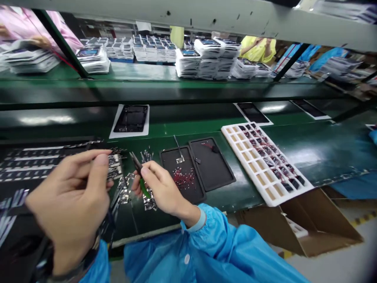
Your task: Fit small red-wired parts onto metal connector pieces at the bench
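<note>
By the left hand [72,196], at eight o'clock, a circuit board [115,167] is pinched, which could be scratched if the pliers [137,163], gripped at its three o'clock by the right hand [163,190], were let slip.

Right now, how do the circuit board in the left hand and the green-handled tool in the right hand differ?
Shape: the circuit board is a flat piece, while the green-handled tool is narrow and tapers to a tip.
Colour: the board mixes dark and pale patches; the tool pairs green with a dark tip.
Holder: the left hand grips the board, the right hand the tool.
Both are held above the green work surface.
</note>
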Demonstrator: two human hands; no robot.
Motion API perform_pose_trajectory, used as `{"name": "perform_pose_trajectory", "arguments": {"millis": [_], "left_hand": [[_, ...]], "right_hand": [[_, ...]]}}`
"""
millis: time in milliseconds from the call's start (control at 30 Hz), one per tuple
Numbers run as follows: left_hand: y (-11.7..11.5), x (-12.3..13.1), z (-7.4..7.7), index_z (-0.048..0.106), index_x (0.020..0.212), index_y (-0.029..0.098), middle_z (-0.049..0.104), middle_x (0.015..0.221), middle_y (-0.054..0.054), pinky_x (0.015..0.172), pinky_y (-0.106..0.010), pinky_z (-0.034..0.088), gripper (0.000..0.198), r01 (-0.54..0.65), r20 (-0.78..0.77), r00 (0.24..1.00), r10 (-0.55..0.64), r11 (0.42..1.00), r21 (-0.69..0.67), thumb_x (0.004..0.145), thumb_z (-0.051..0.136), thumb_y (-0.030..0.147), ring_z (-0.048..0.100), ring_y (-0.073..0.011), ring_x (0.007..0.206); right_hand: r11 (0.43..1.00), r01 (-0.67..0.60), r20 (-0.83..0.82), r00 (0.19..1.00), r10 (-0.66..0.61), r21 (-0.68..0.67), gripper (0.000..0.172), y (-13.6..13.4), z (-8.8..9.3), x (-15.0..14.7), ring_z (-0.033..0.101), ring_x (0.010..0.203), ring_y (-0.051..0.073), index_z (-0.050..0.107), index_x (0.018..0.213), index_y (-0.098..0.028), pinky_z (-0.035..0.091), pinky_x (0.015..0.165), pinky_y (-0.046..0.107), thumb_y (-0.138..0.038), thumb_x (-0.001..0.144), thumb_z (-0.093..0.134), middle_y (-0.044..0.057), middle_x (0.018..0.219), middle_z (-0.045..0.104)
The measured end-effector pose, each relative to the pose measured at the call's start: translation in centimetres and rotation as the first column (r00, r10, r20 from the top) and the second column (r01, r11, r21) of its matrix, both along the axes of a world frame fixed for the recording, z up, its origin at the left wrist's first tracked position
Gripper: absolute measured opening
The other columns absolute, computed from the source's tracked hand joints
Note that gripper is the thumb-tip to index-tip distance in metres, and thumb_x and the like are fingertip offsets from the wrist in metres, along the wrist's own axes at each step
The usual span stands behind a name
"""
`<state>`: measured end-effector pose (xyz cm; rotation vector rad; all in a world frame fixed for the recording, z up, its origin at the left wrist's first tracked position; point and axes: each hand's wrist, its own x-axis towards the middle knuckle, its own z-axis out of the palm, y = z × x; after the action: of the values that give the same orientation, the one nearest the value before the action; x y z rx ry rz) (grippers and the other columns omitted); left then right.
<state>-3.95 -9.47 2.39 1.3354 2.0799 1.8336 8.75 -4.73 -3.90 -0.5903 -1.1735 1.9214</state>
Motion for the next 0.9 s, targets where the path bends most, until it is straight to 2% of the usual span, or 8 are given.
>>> {"name": "perform_pose_trajectory", "arguments": {"millis": [167,333,567,667,800,900], "left_hand": [[1.8,0.4,-1.9,0.078,0.101,0.019,0.069,0.066,0.002,0.050,-0.021,0.047,0.017,0.083,0.063,0.995,-0.083,0.997,0.010,0.095,0.070,0.033,0.060,-0.0102,0.051],[2.4,0.0,-3.5,0.075,0.101,0.018,0.066,0.065,0.003,0.049,-0.018,0.046,0.018,0.135,0.128,0.982,-0.136,0.991,0.014,0.098,0.066,0.034,0.059,-0.0081,0.050],[2.1,0.0,-4.2,0.074,0.102,0.018,0.068,0.068,0.002,0.051,-0.019,0.049,0.020,0.140,0.151,0.978,-0.144,0.990,0.034,0.100,0.065,0.036,0.063,-0.0097,0.053],[2.0,0.2,-4.5,0.073,0.102,0.019,0.068,0.069,0.002,0.053,-0.019,0.051,0.020,0.132,0.153,0.978,-0.140,0.990,0.057,0.100,0.065,0.036,0.063,-0.0095,0.053],[1.9,0.3,-4.9,0.073,0.102,0.019,0.068,0.068,0.003,0.052,-0.019,0.050,0.019,0.121,0.150,0.980,-0.131,0.990,0.069,0.100,0.065,0.036,0.063,-0.0095,0.053],[1.8,0.3,-5.2,0.073,0.103,0.019,0.068,0.069,0.002,0.052,-0.019,0.050,0.020,0.115,0.157,0.980,-0.124,0.991,0.065,0.100,0.065,0.037,0.063,-0.0096,0.054]], "right_hand": [[0.998,-0.004,0.124,0.992,-0.004,0.065,0.039,-1.1,0.6,1.0,0.058,0.069,0.014,0.058,0.098,-0.022,0.049,0.066,0.029,-0.060,0.100,0.058,-0.001,0.079,0.062],[0.998,-0.052,0.116,0.992,0.049,0.023,0.033,-0.9,0.2,0.9,0.058,0.070,0.015,0.056,0.098,-0.022,0.050,0.068,0.029,-0.055,0.102,0.058,-0.001,0.080,0.063],[0.998,-0.026,0.137,0.990,0.019,0.052,0.028,-0.9,-0.5,0.7,0.059,0.072,0.015,0.056,0.099,-0.023,0.051,0.070,0.030,-0.050,0.105,0.054,0.000,0.083,0.063],[0.998,-0.009,0.141,0.990,0.000,0.063,0.027,-1.0,-0.2,0.5,0.056,0.067,0.014,0.055,0.097,-0.023,0.050,0.065,0.029,-0.048,0.106,0.051,-0.001,0.079,0.061],[0.995,0.023,0.207,0.977,-0.043,0.098,0.028,-1.2,-0.1,0.3,0.054,0.062,0.014,0.053,0.095,-0.023,0.047,0.057,0.028,-0.049,0.106,0.050,-0.002,0.075,0.058],[0.986,0.046,0.267,0.960,-0.088,0.159,0.028,-1.3,-0.4,0.4,0.054,0.063,0.014,0.054,0.096,-0.023,0.046,0.059,0.028,-0.048,0.107,0.049,-0.002,0.074,0.058]]}}
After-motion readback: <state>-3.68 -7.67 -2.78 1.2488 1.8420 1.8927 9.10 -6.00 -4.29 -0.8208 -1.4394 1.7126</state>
